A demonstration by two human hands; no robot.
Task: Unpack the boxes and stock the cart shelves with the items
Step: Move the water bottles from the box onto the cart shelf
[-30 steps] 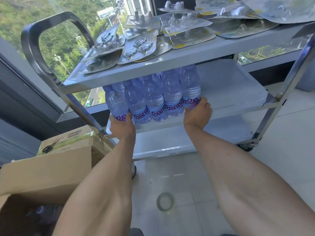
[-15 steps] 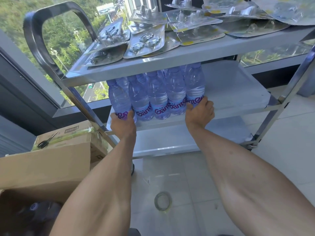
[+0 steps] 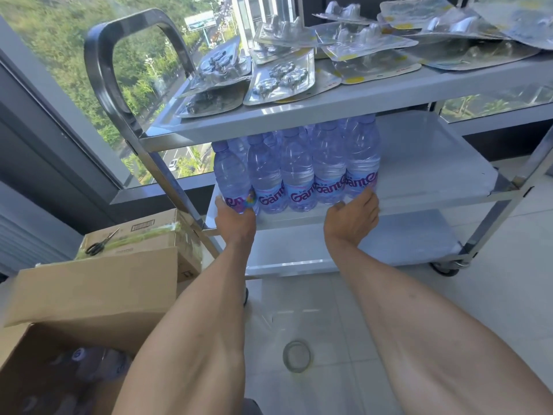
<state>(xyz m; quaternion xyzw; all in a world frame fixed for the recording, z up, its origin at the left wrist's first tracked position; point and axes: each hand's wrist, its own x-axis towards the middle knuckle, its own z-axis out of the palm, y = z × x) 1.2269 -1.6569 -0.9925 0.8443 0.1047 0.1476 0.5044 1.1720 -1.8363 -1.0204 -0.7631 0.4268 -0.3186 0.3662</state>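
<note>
A shrink-wrapped pack of clear bottles (image 3: 299, 172) stands at the left front of the steel cart's middle shelf (image 3: 425, 163) — bare metal stretches rightward. The left hand (image 3: 236, 218) grips its left bottom corner; the right hand (image 3: 353, 214) touches the right corner, fingers relaxed (tips hidden). The open cardboard box (image 3: 89, 295) holds more bottles.

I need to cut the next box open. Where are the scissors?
In the head view the scissors lie at the left, on top of the closed cardboard box beside the cart's handle post.
</note>
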